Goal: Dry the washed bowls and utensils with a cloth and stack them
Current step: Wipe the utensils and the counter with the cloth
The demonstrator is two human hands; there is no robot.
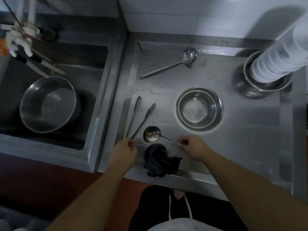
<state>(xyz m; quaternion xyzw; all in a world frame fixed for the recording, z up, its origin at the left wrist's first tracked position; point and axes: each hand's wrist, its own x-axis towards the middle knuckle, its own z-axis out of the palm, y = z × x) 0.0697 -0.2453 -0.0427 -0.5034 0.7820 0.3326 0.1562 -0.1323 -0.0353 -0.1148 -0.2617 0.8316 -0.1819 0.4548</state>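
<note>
While the left hand (pixel 126 148) gripped the near end of the tongs (pixel 139 119), the right hand (pixel 193 145) pinched the handle of a ladle (pixel 152 134) lying on the steel counter (pixel 233 147). Between both wrists sat the dark cloth (pixel 160 161) (bunched at the counter's front edge). A steel bowl (pixel 199 109) stood upright behind, and a second ladle (pixel 173 64) lay farther back.

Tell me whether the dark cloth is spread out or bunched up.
Bunched up: the dark cloth lies crumpled at the counter's front edge, between both hands.
</note>
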